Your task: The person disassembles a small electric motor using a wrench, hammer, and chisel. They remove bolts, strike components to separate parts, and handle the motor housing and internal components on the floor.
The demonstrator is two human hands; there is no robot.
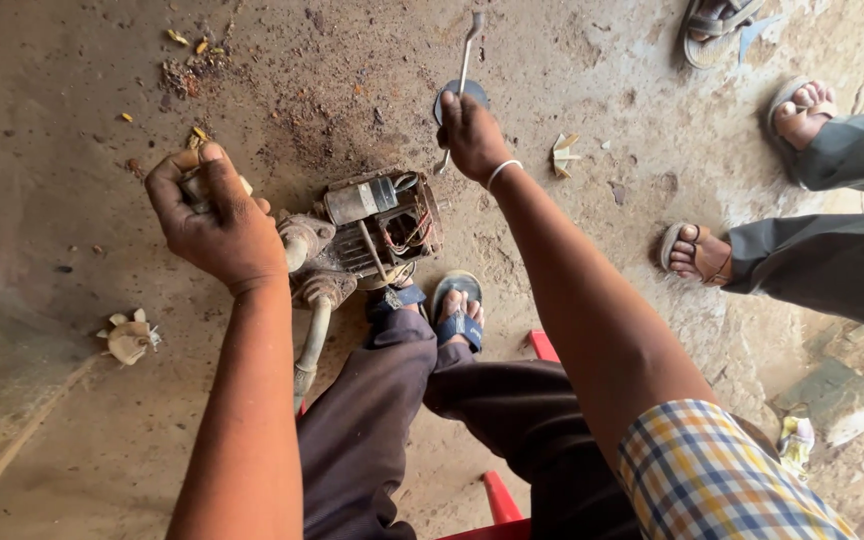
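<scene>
Two hands: both raised over a dusty concrete floor [72,80], seen from above by a seated person in dark trousers and blue flip-flops.
Left hand [214,220]: curled into a tight fist around a small pale, cylinder-like part [190,186]; only the part's ends show past the fingers, so its exact kind cannot be told.
Right hand [472,135]: closed around the shank of a flat metal wrench [466,55], whose upper end points away across the floor; a thin white bangle sits at the wrist.
Disc: a small dark round plate [472,93] lies on the floor just beyond the right hand's knuckles, under the wrench.
Motor: a grimy electric motor-pump [367,235] with exposed windings, wires and a grey capacitor can rests on the floor between the two hands, just in front of the feet; a bent pipe [310,350] runs down from its left side.
Fan: a broken cream plastic impeller [129,338] lies well to the left.
Bystander: sandalled feet [697,252] and grey trouser legs stand at right.
</scene>
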